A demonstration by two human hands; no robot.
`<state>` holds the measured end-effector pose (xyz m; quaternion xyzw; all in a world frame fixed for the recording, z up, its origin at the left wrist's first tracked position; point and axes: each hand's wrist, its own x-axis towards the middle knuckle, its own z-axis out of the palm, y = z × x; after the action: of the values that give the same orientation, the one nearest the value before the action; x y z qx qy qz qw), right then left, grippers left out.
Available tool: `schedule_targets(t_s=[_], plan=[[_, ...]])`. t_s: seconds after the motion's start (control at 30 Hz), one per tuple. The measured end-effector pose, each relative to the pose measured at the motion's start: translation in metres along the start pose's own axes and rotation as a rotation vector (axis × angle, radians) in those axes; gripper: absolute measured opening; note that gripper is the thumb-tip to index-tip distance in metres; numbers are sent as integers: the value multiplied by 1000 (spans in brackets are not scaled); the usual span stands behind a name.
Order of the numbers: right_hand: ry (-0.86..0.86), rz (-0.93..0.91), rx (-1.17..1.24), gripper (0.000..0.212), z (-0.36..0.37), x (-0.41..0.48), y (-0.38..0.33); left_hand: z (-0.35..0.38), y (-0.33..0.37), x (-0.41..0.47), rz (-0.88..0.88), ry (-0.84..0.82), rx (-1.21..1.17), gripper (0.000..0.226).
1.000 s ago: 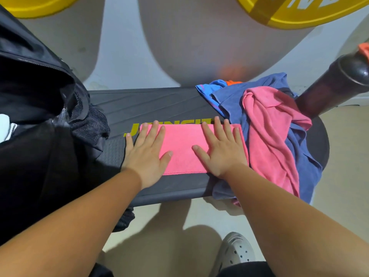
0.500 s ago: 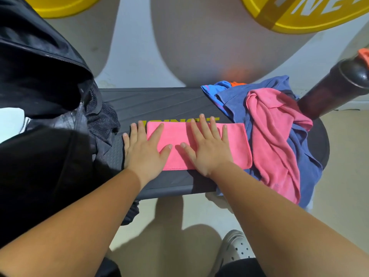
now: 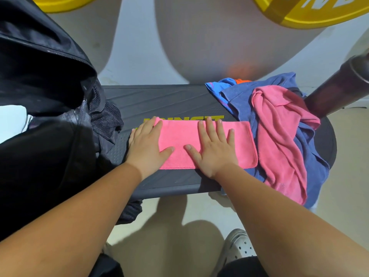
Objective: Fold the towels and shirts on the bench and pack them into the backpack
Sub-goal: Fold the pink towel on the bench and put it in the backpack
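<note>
- Smoothing is what I see going on: both palms lie flat on the pink towel (image 3: 179, 136), which sits folded into a long strip on the near half of the bench (image 3: 159, 100), partly over its yellow lettering.
- The right hand (image 3: 213, 150) has slid in from the towel's right end toward its middle over the last second, so the right part of the strip now lies bare and flat.
- The left hand (image 3: 146, 145) has hardly shifted. It keeps the left end pinned, its outer fingers spilling off the cloth onto the bench.
- I read that as the crease being pressed out, with this fold done and another fold, or the lift into the bag, likely next.
- Both hands are spread with straight fingers, thumbs pointing in toward each other. Neither grips anything; they only press down.
- The forearms reach forward side by side, wrists low over the bench's near edge.
- The backpack (image 3: 40, 76) stands at the left end of the bench, just beside the left hand, its top gaping with something white showing inside.
- The unfolded heap waits at the right end: a blue shirt (image 3: 239, 100) with a pink garment (image 3: 279, 136) draped over it, and the towel's right edge resting against the shirt. Most of the folding looks to be still ahead.
</note>
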<state>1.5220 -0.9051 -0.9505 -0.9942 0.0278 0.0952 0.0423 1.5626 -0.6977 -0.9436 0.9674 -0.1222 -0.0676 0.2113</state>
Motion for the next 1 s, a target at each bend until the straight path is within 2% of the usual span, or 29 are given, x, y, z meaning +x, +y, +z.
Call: schedule_targets(t_s=[0.2,0.37,0.53,0.7,0.8,0.9,1.0], plan=[[0,-2,4,90,0,0,0,-5,4,-1,82,45,-116,96],[-25,-3,1,90,-2,1,-1,-11,7,-2,89,10,-258,91],[-194,-27,71,83,-21,8,3,-33,22,2,53,-69,-329,78],[-334,-105,139,73,-73,10,26,-56,56,7,66,-113,-314,78],[-390,-74,173,68,-99,-2,52,-61,90,9,109,-161,-284,79],[-354,2,349,65,-105,-24,85,-53,130,9,142,-200,-274,81],[-259,179,817,94,-101,-35,109,-32,161,12,148,-208,-265,81]])
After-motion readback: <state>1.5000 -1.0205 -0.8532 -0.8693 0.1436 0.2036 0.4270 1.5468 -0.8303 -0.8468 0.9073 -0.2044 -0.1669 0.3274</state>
